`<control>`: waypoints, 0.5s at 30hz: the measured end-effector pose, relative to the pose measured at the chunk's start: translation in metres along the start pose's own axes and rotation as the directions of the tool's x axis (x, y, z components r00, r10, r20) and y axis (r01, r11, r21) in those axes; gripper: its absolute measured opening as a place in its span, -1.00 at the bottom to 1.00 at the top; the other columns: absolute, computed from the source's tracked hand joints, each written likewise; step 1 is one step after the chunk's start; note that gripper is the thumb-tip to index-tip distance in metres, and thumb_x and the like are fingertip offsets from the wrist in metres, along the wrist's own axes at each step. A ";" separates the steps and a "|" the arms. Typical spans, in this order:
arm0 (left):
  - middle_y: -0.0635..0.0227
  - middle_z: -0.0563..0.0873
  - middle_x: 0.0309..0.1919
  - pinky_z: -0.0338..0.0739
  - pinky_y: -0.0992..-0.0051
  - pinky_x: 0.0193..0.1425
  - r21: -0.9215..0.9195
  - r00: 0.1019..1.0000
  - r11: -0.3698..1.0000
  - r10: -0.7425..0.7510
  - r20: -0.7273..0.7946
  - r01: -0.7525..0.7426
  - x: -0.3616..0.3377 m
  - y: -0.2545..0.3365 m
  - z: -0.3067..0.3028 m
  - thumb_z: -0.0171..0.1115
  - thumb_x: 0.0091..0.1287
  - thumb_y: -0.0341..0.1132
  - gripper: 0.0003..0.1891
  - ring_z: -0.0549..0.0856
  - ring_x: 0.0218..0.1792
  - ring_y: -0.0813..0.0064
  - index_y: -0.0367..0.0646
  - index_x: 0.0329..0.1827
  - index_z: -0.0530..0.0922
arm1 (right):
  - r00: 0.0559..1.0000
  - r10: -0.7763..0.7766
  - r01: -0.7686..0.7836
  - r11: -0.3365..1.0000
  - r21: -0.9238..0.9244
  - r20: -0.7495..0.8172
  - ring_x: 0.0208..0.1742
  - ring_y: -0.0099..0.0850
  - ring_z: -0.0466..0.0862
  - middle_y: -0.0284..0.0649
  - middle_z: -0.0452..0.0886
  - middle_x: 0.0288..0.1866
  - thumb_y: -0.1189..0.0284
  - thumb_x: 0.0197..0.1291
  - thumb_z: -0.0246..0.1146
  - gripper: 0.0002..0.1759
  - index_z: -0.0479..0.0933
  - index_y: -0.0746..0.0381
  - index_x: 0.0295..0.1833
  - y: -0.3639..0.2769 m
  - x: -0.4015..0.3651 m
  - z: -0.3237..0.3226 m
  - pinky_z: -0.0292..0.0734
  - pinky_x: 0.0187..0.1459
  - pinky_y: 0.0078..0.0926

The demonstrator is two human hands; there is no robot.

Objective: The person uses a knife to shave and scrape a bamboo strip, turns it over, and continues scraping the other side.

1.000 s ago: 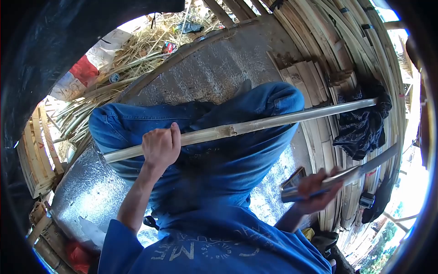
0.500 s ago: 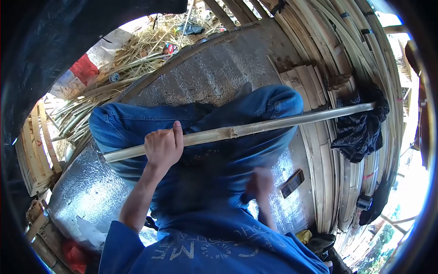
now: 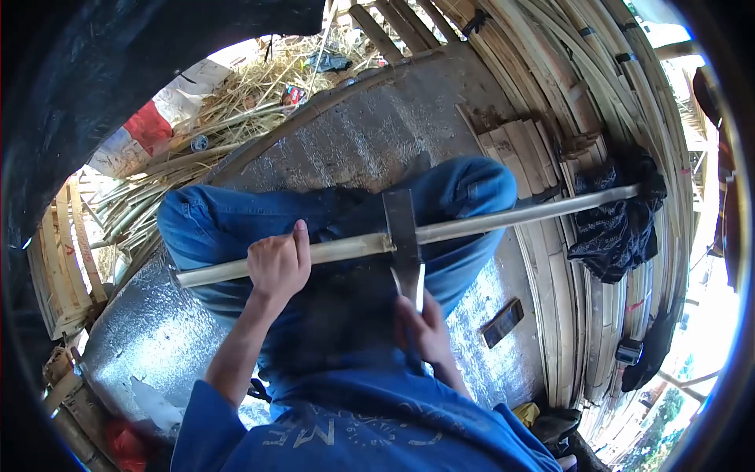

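Observation:
A long split bamboo strip (image 3: 346, 248) lies across my crossed legs, its right end resting by a dark patterned cloth (image 3: 609, 236). My left hand (image 3: 275, 266) is wrapped round the strip left of its middle, thumb pointing up. In my right hand (image 3: 425, 330) is a broad, dark-bladed cleaver (image 3: 403, 224), gripped by its handle below the strip. The blade crosses over the bamboo just right of its node, with the squared tip reaching beyond the far side.
A phone (image 3: 502, 323) lies on the shiny floor sheet (image 3: 165, 338) right of my knee. Stacked bamboo slats (image 3: 550, 315) line the right side. Shavings and loose strips (image 3: 149, 208) are heaped at far left. A small black device (image 3: 629, 351) sits among the slats.
The right hand, empty-looking and blurred beside my hip before, has come left and up with the cleaver, whose blade now lies over the bamboo. My left hand keeps its hold.

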State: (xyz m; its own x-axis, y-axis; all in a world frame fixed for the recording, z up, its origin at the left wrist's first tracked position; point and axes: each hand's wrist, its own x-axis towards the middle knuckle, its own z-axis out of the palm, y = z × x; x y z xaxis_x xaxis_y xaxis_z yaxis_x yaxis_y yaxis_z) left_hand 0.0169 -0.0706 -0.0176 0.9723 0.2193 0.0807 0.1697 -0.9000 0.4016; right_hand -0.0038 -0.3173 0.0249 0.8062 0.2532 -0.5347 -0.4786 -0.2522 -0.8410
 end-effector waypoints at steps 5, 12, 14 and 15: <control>0.09 0.51 -0.82 0.46 0.20 -0.57 0.038 0.999 0.999 -0.006 0.040 0.005 0.003 0.001 0.001 -0.14 0.50 -0.17 -0.42 0.59 -0.74 0.09 -0.18 -0.74 0.54 | 0.833 -0.527 0.552 0.813 0.183 -0.170 -0.77 -0.59 0.36 -0.36 0.36 -0.59 0.11 0.48 -0.12 -0.63 0.31 0.22 -0.06 -0.035 -0.027 -0.086 0.31 -0.79 -0.58; 0.10 0.50 -0.83 0.45 0.21 -0.59 0.023 0.999 1.000 -0.016 0.032 0.015 0.002 0.005 -0.001 -0.13 0.50 -0.17 -0.40 0.58 -0.76 0.10 -0.16 -0.78 0.50 | 0.989 -0.127 0.101 0.957 -0.273 -0.077 -0.18 -0.32 0.66 -0.19 0.67 -0.07 0.16 0.36 0.14 -0.52 0.46 0.29 0.20 0.007 -0.002 0.000 0.54 -0.09 -0.50; 0.10 0.50 -0.84 0.44 0.21 -0.60 0.010 0.999 1.000 -0.019 0.037 0.019 -0.003 0.005 0.000 -0.13 0.50 -0.17 -0.40 0.57 -0.76 0.11 -0.16 -0.79 0.50 | 0.999 0.014 -0.012 0.998 0.058 -0.029 -0.71 -0.46 0.46 -0.26 0.47 -0.63 0.21 0.36 0.13 -0.72 0.47 0.23 -0.11 0.019 -0.012 -0.032 0.39 -0.66 -0.50; 0.11 0.50 -0.84 0.44 0.22 -0.60 0.019 0.999 1.000 -0.004 0.038 0.003 -0.006 0.004 0.000 -0.12 0.50 -0.16 -0.40 0.57 -0.77 0.11 -0.16 -0.80 0.49 | 0.988 0.034 -0.011 0.988 0.153 -0.152 -0.75 -0.47 0.42 -0.27 0.46 -0.63 0.17 0.37 0.12 -0.69 0.46 0.22 -0.12 0.013 -0.029 -0.047 0.35 -0.71 -0.52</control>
State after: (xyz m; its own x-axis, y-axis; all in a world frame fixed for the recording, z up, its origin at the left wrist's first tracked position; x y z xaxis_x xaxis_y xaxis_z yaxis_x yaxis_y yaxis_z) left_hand 0.0121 -0.0754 -0.0164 0.9770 0.2086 0.0444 0.1760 -0.9061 0.3848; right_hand -0.0169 -0.3715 0.0332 0.8327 0.1000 -0.5446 -0.5349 -0.1088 -0.8379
